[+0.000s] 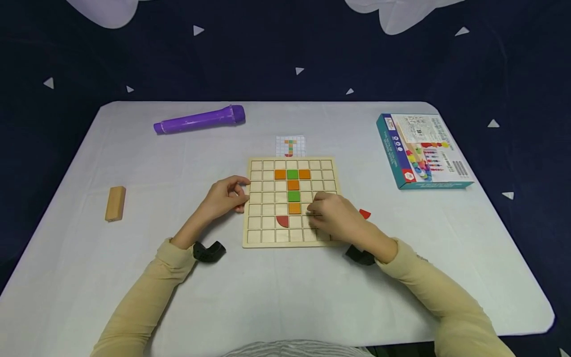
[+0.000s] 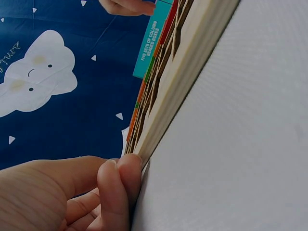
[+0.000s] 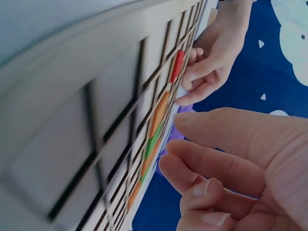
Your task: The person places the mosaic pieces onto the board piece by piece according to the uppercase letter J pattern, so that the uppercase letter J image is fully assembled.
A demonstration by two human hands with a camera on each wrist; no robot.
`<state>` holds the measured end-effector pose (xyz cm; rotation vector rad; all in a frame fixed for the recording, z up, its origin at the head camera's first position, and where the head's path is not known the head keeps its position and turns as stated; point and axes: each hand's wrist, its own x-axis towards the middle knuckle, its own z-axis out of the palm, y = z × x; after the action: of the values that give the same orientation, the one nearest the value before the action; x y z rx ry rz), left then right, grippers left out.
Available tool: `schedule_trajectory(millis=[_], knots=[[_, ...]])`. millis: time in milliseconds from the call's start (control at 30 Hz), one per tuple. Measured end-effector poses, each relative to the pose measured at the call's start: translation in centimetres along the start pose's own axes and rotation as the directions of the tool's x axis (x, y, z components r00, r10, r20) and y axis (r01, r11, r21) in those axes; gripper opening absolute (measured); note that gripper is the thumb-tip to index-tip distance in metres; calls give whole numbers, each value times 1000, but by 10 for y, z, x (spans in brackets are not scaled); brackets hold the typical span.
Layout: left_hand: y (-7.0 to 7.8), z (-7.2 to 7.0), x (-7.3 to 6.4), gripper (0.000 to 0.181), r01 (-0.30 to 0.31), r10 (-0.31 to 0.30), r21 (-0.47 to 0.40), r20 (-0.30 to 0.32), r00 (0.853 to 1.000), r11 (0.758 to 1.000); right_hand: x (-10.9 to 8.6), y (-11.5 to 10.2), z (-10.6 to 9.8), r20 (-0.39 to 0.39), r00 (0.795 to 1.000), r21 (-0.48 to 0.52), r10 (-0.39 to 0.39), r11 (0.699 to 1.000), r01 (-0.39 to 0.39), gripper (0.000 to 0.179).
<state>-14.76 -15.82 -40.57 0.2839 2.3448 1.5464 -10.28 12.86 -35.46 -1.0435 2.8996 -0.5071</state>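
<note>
A wooden grid board point(image 1: 269, 238) lies in the middle of the table. Orange and green square tiles on it form a T, with a green tile point(image 1: 292, 174) mid-bar and an orange tile point(image 1: 294, 208) at the stem's foot. Left of and below that foot lies a red quarter-circle piece point(image 1: 282, 221). My left hand point(image 1: 225, 196) touches the board's left edge with its fingertips. Over the right part of the board hovers my right hand point(image 1: 337, 216), fingers loosely bent; the right wrist view shows nothing between them. Another red piece point(image 1: 365, 213) shows beyond this hand, on the table.
Behind the board lies a small pattern card point(image 1: 290, 146) with a coloured T-like figure. A purple microphone-shaped object point(image 1: 198, 121) is at the back left. To the left stands a wooden block point(image 1: 115, 204); at the right lies a teal-edged box point(image 1: 428, 151).
</note>
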Motion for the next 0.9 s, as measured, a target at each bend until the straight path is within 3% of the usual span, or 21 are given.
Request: schedule_trajectory(millis=[900], knots=[[-2,0,0,40,-15,15,-3,0,1000,1000,-51,56,-12,-79,982,-49,172,983,-176,16]])
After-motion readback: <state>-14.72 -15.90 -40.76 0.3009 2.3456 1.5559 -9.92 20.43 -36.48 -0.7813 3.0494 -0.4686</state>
